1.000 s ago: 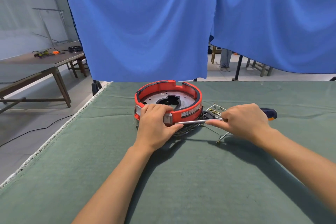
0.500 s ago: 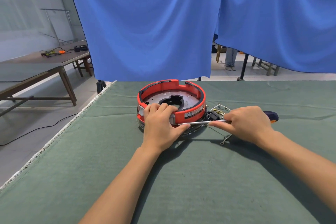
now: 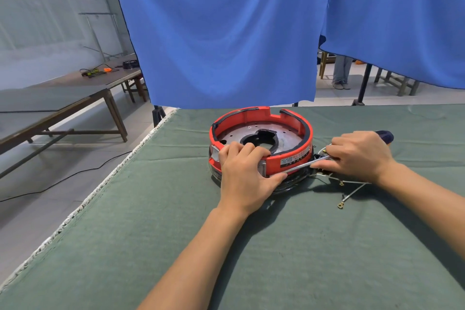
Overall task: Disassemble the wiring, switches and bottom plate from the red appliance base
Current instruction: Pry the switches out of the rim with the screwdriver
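A round red appliance base (image 3: 261,143) sits on a green cloth-covered table (image 3: 151,246), toward the far edge and a little right of centre. Its open top shows a grey metal plate (image 3: 231,134) with a dark irregular hole in the middle, and a black strip lines the red rim. A pale label (image 3: 294,159) is fixed to the near right side of the base.

The left hand (image 3: 245,175) grips the near wall of the base, fingers curled over the rim to the inside, thumb pressed against the outside low down. The right hand (image 3: 357,156), just right of the base, is closed around a screwdriver (image 3: 305,164); its dark blue handle end pokes out beyond the knuckles, and the metal shaft runs leftward along the lower side of the base toward the left thumb. The tip is hidden.

White wiring (image 3: 352,191) with small metal terminals trails on the cloth to the right of the base, partly under the right hand.

Behind the base hangs a blue curtain (image 3: 226,33). Far left of the base stands a wooden table (image 3: 75,98).
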Tool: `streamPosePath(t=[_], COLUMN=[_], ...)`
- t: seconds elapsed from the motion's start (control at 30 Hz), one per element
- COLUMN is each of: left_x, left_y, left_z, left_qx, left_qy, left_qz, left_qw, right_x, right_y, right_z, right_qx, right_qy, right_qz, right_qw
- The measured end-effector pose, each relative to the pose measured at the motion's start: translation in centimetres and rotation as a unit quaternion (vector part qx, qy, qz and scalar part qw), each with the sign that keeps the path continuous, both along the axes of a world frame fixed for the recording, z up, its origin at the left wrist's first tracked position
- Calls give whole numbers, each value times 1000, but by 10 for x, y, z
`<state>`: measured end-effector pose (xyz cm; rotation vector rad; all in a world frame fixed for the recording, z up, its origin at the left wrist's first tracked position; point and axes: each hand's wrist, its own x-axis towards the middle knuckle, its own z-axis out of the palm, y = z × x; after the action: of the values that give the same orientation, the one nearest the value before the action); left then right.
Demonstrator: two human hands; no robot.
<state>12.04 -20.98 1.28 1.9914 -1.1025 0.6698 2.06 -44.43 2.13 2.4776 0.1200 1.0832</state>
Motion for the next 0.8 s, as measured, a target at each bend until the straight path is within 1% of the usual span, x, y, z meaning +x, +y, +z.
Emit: streamPosePath(t=[0.13,0.23,0.33,0.5,0.63,0.73,0.8], left_x=[1,2,3,0,-3,-3,-1], left_y=[2,2,3,7,6,6,7], left_z=[0,0,0,1,2,2,2], left_qx=[12,21,37,39,36,32,29], left_qy=[-7,-19,-29,-13,-11,-6,-4], left_qz=[-4,-16,-23,-27,-17,-17,-22], left_qw=[1000,999,999,999,999,999,999], right_x=[-3,-17,-35,-55,-54,-44,-39], right_y=[4,16,30,51,59,67,70], right_z=[-5,1,6,9,13,13,13], right_qx=[11,40,67,104,80,84,89], right_qy=[7,8,21,68,108,130,128], right_qz=[-6,-31,-72,-150,-211,-202,-193], right_qw=[1000,999,995,981,968,967,969])
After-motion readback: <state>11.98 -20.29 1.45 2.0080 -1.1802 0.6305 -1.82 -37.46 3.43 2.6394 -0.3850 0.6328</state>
